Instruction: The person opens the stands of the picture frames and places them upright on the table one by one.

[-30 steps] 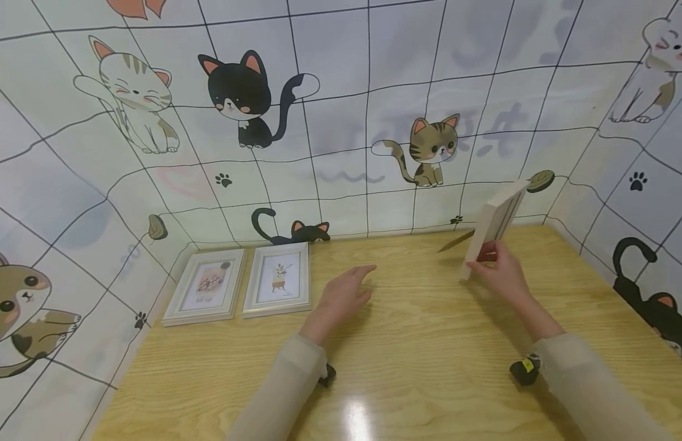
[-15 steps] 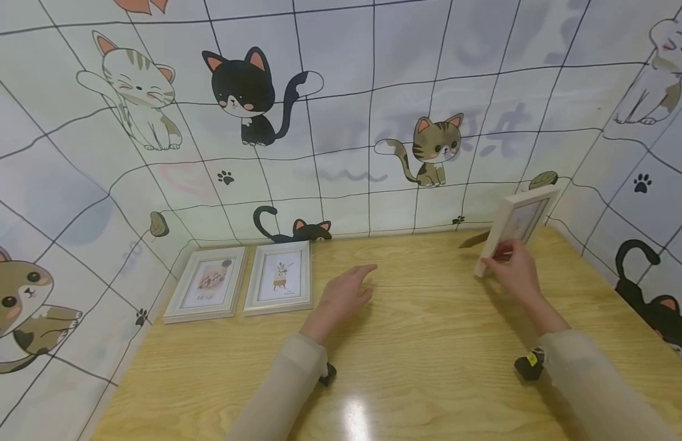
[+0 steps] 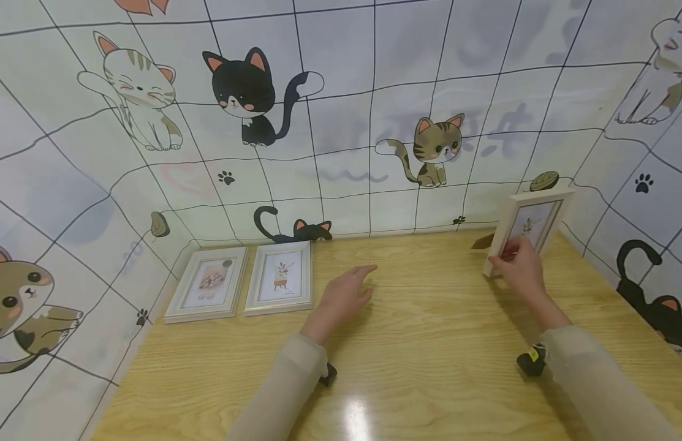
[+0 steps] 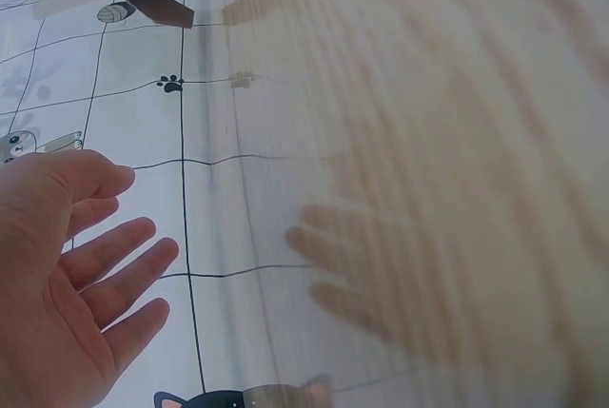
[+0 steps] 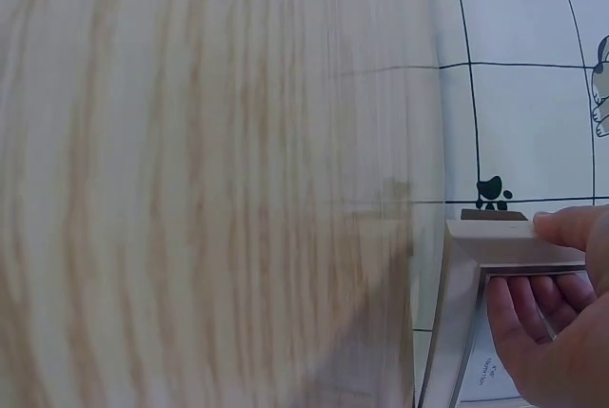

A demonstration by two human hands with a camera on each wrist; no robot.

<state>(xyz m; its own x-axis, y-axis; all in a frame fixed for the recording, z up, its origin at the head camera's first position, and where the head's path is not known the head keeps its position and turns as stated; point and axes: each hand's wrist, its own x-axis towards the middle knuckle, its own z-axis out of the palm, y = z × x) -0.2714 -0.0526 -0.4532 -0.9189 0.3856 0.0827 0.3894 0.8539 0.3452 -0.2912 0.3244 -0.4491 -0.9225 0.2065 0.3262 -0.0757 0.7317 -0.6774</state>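
Note:
A white picture frame with a plant print stands upright, slightly turned, at the back right of the table. My right hand grips its left side, thumb on the outer edge and fingers over the front. In the right wrist view, the fingers of my right hand curl over the frame's inner edge. Behind the frame a brown stand leg sticks out. My left hand is held over the middle of the table, holding nothing; the left wrist view shows its fingers spread and relaxed.
Two more white picture frames lie at the back left: one with a pinkish print, one with a potted plant. The wooden table meets cat-patterned walls at the back and sides.
My right hand has moved the picture frame rightward and turned it, so its printed front now faces me more. The left hand has stayed in place.

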